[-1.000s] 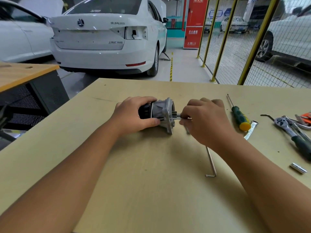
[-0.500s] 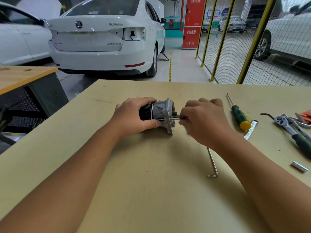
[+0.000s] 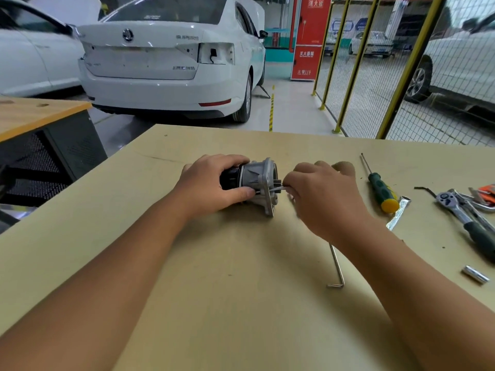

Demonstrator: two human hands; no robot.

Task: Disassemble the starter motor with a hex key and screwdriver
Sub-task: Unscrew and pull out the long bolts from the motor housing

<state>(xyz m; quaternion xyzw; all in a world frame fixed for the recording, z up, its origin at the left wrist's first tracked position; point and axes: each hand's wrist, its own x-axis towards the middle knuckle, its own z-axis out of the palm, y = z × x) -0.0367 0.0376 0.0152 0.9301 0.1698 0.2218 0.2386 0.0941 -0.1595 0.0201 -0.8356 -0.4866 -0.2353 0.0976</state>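
The starter motor (image 3: 255, 180) lies on its side on the tan table (image 3: 241, 290), its black body to the left and its grey flanged end to the right. My left hand (image 3: 211, 183) grips the black body. My right hand (image 3: 324, 194) pinches a thin metal rod (image 3: 278, 187) that sticks out of the flange face; whether it is a bolt or a tool I cannot tell. A hex key (image 3: 337, 266) lies on the table under my right forearm. A green screwdriver with a yellow cap (image 3: 379, 188) rests to the right.
A ratchet wrench (image 3: 466, 220), a small socket (image 3: 475, 274), a foil strip (image 3: 399, 212), a dark hex key (image 3: 426, 190) and orange-handled tools (image 3: 486, 192) lie at the right edge. A white car (image 3: 171, 57) and a yellow mesh fence (image 3: 396, 76) stand beyond the table.
Both hands keep their hold. My right hand's fingers shifted slightly at the rod by the flange. The motor stays in place.
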